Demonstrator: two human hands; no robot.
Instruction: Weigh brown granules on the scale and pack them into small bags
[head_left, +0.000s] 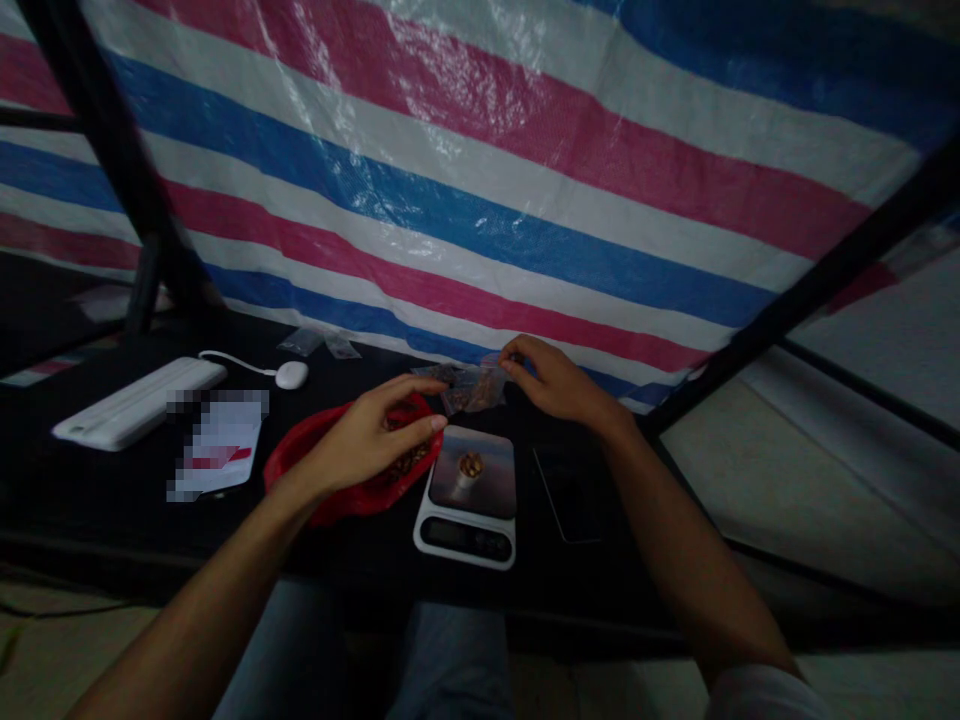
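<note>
My left hand reaches over a red plastic bag or bowl holding small brownish pieces. Its thumb and fingers are spread, with nothing seen between them. At the back, my right hand pinches the upper right edge of a small clear plastic bag with brownish contents. Another small clear bag with dark contents lies beside it. In front of my hands is a white digital scale. A small white cup, filled with golden-brown pieces, stands on its plate.
A dark phone lies right of the scale. To the left are a white and red pouch, a long white case-like object and a rounded white corded device. Flat clear bags lie behind. A striped sheet hangs behind the black table.
</note>
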